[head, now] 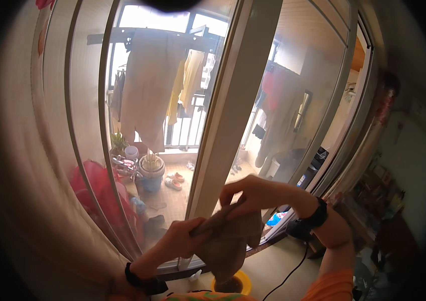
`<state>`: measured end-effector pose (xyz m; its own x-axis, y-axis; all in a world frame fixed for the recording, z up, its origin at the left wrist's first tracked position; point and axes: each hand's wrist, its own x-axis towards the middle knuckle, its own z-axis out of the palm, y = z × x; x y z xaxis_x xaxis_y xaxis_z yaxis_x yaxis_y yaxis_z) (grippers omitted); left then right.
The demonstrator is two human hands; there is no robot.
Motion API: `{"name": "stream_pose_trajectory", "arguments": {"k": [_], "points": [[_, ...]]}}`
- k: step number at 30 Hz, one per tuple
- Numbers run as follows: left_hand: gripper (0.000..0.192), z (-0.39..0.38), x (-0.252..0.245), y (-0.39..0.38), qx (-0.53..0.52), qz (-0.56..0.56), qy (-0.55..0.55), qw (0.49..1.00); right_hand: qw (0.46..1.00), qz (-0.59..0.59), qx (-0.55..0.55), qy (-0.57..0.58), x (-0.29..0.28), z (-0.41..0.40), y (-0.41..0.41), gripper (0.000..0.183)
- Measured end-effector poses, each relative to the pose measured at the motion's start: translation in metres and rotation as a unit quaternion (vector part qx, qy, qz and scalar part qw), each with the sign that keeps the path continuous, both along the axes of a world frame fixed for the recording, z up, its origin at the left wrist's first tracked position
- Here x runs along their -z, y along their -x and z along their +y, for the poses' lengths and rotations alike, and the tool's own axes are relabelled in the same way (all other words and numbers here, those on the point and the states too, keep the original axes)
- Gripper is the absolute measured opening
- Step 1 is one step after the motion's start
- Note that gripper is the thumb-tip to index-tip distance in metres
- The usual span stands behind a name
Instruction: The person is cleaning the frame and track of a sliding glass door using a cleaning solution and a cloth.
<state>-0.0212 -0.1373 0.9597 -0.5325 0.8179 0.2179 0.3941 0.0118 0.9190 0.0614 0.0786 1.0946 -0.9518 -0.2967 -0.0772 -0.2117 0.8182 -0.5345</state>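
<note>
A greyish-brown cloth (228, 244) hangs in loose folds between my two hands, in front of the sliding glass door. My left hand (182, 239) grips its left upper end. Higher and to the right, my right hand (252, 197) pinches the other end between thumb and fingers. Below the cloth, a yellow basin (248, 283) with dark contents stands on the floor. The cloth's lower tip overlaps the basin in view; whether they touch I cannot tell.
The door's upright frame (231, 113) rises just beyond my hands. Through the glass I see hanging clothes (152, 86), sandals (173, 182) and a potted plant (152, 163). A curtain (28, 210) hangs at left. A black cable (292, 271) crosses the floor at right.
</note>
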Motion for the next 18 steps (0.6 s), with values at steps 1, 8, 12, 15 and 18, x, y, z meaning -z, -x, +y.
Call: {"name": "stream_pose_trajectory", "arguments": {"k": [1,8,12,15,18], "points": [[0.037,0.001,0.004,0.004,-0.009,0.005,0.023,1.0,0.997,0.031,0.066,0.02,0.001,0.005,0.002,0.028],[0.037,0.029,0.03,0.015,0.062,-0.22,-0.256,0.939,0.946,0.258,0.164,0.111,0.1,-0.054,-0.011,0.05],[0.042,-0.003,0.007,0.018,0.182,-0.318,-0.243,0.898,0.944,0.155,0.177,0.233,0.071,-0.032,0.004,0.028],[0.039,-0.026,-0.002,0.024,0.175,-0.238,-0.294,0.909,0.938,0.233,0.214,0.145,0.023,-0.041,-0.004,0.026],[0.021,-0.045,0.016,0.047,0.052,-0.205,-0.301,0.93,0.796,0.539,0.277,-0.001,-0.064,-0.025,0.012,0.025]]}}
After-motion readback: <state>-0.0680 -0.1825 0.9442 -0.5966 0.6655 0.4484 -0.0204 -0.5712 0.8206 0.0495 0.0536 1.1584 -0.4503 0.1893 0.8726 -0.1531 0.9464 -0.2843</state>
